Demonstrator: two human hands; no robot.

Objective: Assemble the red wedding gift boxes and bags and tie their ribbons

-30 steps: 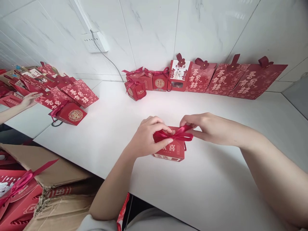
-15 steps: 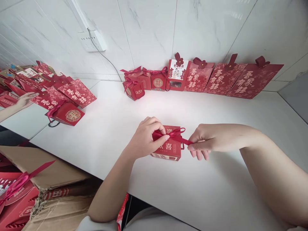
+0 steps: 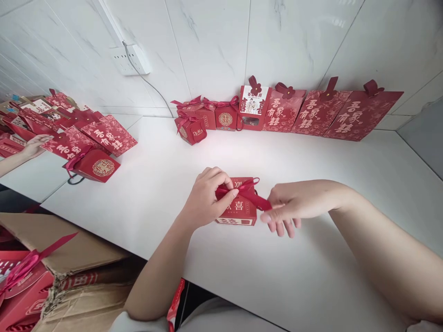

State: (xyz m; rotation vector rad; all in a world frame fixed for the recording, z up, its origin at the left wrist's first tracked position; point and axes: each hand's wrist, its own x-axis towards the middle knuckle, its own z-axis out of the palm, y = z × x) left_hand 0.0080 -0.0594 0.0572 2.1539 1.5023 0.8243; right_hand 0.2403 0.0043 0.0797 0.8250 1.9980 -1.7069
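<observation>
A small red gift box (image 3: 238, 207) with printed characters rests on the white table. Across its top runs a dark red ribbon (image 3: 254, 196), tied with a loop sticking out at the upper right. My left hand (image 3: 212, 196) is on the box's left side, thumb and fingertips closed on the ribbon at the knot. Just right of the box is my right hand (image 3: 290, 205), fingers spread and thumb apart. The flat ribbon tail reaches its index finger; no firm pinch shows. A dark cord handle partly shows behind the tail.
Ribboned red boxes (image 3: 224, 117) and several tall red gift bags (image 3: 311, 110) line the wall. At left, another person's hand (image 3: 34, 145) touches more red bags (image 3: 110, 136) by a red box (image 3: 100, 166). An open carton (image 3: 65, 249) holds red packages. A wall socket (image 3: 133, 60) has a cable.
My right hand has come slightly left and its pinch on the ribbon tail has loosened. The tail now lies wider and slacker. My left hand keeps its hold. The view shifted slightly.
</observation>
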